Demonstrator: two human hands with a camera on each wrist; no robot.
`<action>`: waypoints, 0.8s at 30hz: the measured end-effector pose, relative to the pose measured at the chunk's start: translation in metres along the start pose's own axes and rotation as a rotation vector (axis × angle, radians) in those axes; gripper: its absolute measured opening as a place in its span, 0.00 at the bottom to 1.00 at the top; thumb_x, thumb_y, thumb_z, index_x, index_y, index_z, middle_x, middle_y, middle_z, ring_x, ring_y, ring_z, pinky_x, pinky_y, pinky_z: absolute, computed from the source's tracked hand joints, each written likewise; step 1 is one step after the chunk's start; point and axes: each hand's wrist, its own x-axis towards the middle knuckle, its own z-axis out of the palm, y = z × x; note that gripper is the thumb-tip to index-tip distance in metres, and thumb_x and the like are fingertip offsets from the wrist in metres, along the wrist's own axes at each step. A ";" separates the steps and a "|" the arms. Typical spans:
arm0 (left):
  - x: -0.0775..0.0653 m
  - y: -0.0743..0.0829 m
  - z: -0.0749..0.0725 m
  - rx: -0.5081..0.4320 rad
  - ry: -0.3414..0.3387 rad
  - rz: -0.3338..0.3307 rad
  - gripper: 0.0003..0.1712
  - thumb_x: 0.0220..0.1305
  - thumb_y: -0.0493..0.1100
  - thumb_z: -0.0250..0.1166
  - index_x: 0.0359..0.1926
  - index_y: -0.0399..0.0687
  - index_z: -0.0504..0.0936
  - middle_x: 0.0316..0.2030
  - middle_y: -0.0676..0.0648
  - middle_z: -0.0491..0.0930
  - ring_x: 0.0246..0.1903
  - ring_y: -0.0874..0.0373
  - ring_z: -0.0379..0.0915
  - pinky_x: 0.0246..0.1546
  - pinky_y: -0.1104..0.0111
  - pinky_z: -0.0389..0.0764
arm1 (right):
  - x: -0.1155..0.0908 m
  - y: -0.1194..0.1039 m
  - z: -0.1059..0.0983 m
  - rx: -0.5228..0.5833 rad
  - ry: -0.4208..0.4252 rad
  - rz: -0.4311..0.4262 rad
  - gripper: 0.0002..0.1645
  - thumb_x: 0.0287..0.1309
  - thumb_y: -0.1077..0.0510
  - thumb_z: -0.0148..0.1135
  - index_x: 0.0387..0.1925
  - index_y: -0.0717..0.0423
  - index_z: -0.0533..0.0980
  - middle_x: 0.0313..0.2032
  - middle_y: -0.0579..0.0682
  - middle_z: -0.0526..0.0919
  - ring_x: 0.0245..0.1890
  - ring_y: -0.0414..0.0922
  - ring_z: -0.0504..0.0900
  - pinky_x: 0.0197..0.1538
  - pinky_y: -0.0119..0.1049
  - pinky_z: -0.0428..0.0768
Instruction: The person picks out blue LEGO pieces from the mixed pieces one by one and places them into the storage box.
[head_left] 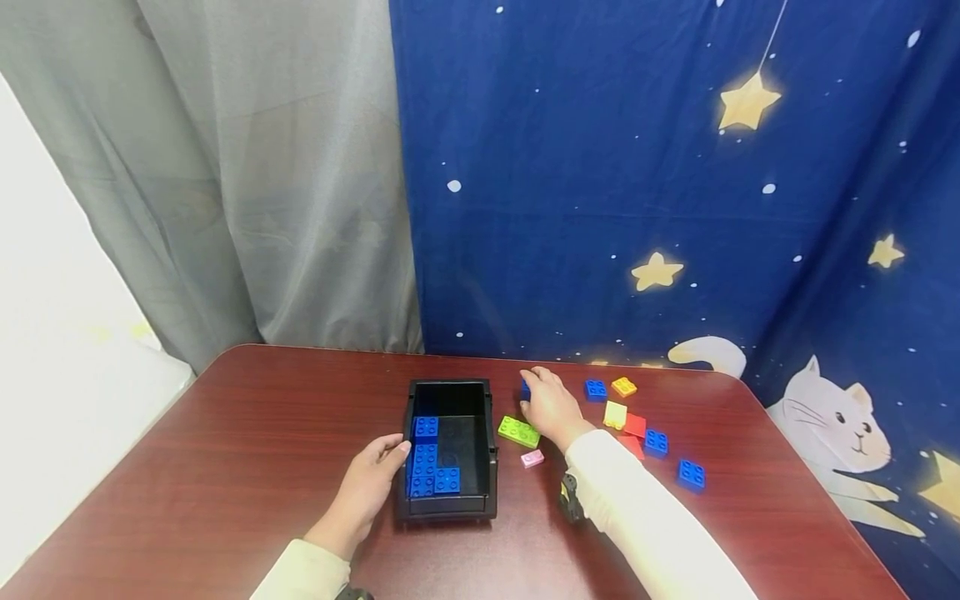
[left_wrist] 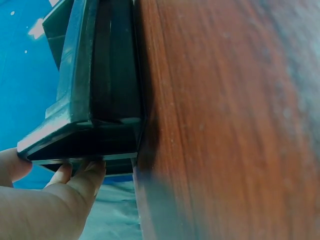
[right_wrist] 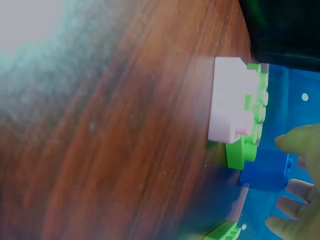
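Note:
My left hand (head_left: pixel 371 477) grips the left wall of a black plastic bin (head_left: pixel 491 483), its thumb at the rim; the left wrist view shows fingertips (left_wrist: pixel 92 175) against the bin's outer side. Inside the bin, several blue toy bricks (head_left: pixel 425 457) lie along the left side. My right hand (head_left: pixel 551 407) reaches over another blue brick (right_wrist: pixel 265 171) near the table's far edge, which it partly hides in the head view. In the right wrist view the thumb and fingers are spread around the top of that brick. Nearer me lie a lime green brick (head_left: pixel 518 431) and a small pink brick (head_left: pixel 532 458).
Right of my right hand lie loose bricks: a blue one (head_left: pixel 596 390), an orange one (head_left: pixel 624 386), a pale yellow one (head_left: pixel 615 415), red ones (head_left: pixel 634 425) and further blue ones (head_left: pixel 691 474). Curtains (head_left: pixel 555 208) hang behind the table (head_left: pixel 300 400).

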 end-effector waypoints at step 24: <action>0.000 0.000 0.001 -0.007 0.007 0.003 0.27 0.74 0.46 0.51 0.64 0.31 0.66 0.63 0.30 0.68 0.65 0.34 0.60 0.64 0.43 0.61 | 0.009 0.003 0.001 -0.087 -0.048 -0.031 0.27 0.60 0.61 0.63 0.61 0.62 0.72 0.58 0.59 0.77 0.61 0.54 0.74 0.62 0.48 0.73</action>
